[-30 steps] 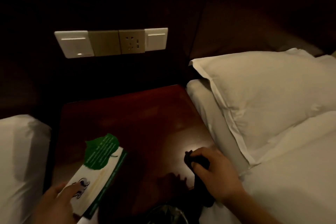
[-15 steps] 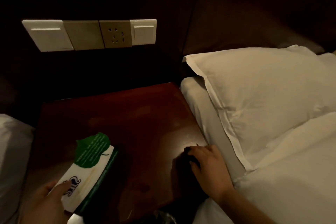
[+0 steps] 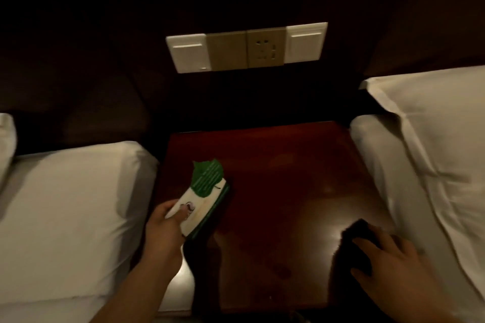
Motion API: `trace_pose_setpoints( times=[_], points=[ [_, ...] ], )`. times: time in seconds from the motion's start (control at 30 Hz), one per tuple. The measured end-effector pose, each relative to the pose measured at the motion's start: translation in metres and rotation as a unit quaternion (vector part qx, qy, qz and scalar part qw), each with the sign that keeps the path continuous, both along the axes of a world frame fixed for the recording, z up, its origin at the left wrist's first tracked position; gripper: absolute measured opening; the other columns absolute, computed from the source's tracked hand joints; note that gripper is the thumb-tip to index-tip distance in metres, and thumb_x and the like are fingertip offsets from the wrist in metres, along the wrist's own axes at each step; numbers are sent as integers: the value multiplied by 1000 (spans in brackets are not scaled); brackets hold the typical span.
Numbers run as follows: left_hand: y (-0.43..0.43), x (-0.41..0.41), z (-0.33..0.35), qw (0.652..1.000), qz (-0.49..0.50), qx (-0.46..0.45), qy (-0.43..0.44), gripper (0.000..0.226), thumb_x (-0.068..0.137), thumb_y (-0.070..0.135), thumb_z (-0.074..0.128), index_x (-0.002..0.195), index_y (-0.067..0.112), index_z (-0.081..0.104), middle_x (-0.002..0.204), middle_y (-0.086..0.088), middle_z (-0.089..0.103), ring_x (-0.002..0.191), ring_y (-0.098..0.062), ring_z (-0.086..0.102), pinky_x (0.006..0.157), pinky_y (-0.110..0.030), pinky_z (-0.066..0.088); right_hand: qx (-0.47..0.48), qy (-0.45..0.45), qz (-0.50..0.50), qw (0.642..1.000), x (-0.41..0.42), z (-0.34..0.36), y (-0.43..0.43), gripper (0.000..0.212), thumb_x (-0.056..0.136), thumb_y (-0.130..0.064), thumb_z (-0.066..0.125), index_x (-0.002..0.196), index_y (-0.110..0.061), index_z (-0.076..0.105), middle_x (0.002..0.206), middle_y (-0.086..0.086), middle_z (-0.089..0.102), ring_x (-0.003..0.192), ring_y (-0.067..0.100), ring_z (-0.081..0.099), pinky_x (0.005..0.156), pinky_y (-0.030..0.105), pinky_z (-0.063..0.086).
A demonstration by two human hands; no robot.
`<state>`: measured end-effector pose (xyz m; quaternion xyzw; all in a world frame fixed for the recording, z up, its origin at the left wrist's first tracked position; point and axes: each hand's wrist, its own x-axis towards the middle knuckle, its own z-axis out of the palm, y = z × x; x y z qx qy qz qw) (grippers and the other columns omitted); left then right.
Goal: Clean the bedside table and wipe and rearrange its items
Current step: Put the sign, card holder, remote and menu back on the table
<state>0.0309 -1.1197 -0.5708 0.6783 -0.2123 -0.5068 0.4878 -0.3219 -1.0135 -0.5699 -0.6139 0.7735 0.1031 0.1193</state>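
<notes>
Dim room, glossy dark-red bedside table [image 3: 275,186] wedged between 2 white beds. Left hand [image 3: 165,228] grips a card stack [image 3: 203,204] (white booklet with a green leaf-shaped card on top), thumb across the cover, fingers underneath. The stack sits over the table's edge on that hand's side and looks lifted, judging by the shadow under it. Right hand [image 3: 388,257] lies flat, fingers spread, pressing a dark cloth [image 3: 351,244] onto the tabletop near the corner closest to the person. Hands are well apart, with bare wood between them.

Step in hand looks like wiping the top while the cards are kept clear. To do it well: keep the palm flat on the cloth, sweep from the right hand across toward the left hand and then out to the far edge, overlap the passes, and hold the stack off the wood until the patch beneath it is done.

Hard to see: the cloth blends into shadow, so its outline past the right fingers is unclear. Print on the cards is unreadable. A blurred dark thing below the table front, between the wrists, can't be identified. Switch panel [image 3: 246,47] on the wall beyond both hands is visible. Pillow [image 3: 433,134] is cut off at the frame edge beyond the right hand.
</notes>
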Motion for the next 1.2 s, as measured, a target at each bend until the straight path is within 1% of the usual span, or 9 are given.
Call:
trace_pose_setpoints(
  times=[0.1,0.2,0.3,0.4,0.53,0.67,0.8,0.87,1.2],
  points=[
    [-21,8,-6,1000,19,-1,-25,9,93,6,63,96,14,61,106,-18,69,93,-35,67,77,-48,55,-92,-59,15,994,17,-1,-6,62,40,-37,93,100,-32,76,124,10,65,106,42,60,81,56,52],
    [-37,9,-10,999,35,-5,-23,13,93,3,62,105,6,58,113,-22,67,102,-40,66,88,-55,55,-145,-102,70,982,44,-5,-15,57,35,-24,96,89,-27,77,108,8,71,95,41,65,70,53,55],
    [-47,10,-13,999,19,17,-24,14,90,1,64,103,6,61,105,-18,70,93,-36,68,73,-47,59,-124,-144,89,978,68,-6,-27,49,48,-33,93,93,-33,75,111,-2,70,103,31,63,75,47,54],
    [-46,14,-15,997,-27,38,-60,19,87,1,65,99,15,67,94,-5,73,80,-21,69,58,-30,53,-140,-170,98,971,81,-9,-35,41,70,-43,78,110,-39,69,122,-13,61,121,17,47,93,39,46],
    [-43,21,-8,995,-42,51,-75,35,87,13,66,121,19,59,104,-5,72,90,-19,66,67,-33,51,-139,-211,107,962,95,-9,-44,41,81,-46,66,122,-42,60,128,-22,53,123,5,35,99,28,37],
    [-25,30,3,991,-42,34,-123,45,88,20,64,131,16,53,119,-8,68,109,-26,65,95,-50,53,-134,-226,131,956,106,-1,-54,42,84,-44,63,125,-40,58,128,-22,53,117,2,37,91,17,32],
    [3,29,14,926,-139,-34,-349,51,89,27,66,136,24,50,129,0,57,110,-17,58,93,-40,50,-136,-237,151,950,116,10,-65,41,86,-43,61,127,-40,55,126,-23,53,111,-1,34,90,18,33],
    [11,28,19,888,-188,-45,-418,52,91,33,63,140,25,47,135,-2,52,115,-22,54,95,-42,48,-134,-248,160,946,120,16,-69,41,87,-42,60,127,-40,55,125,-23,53,111,-1,35,90,20,36],
    [56,33,52,797,-258,0,-546,67,88,55,37,149,28,35,147,-3,44,137,-24,40,109,-50,37,-131,-249,226,933,137,46,-69,44,88,-45,58,132,-40,50,127,-22,54,114,3,43,89,18,40]
  ],
)
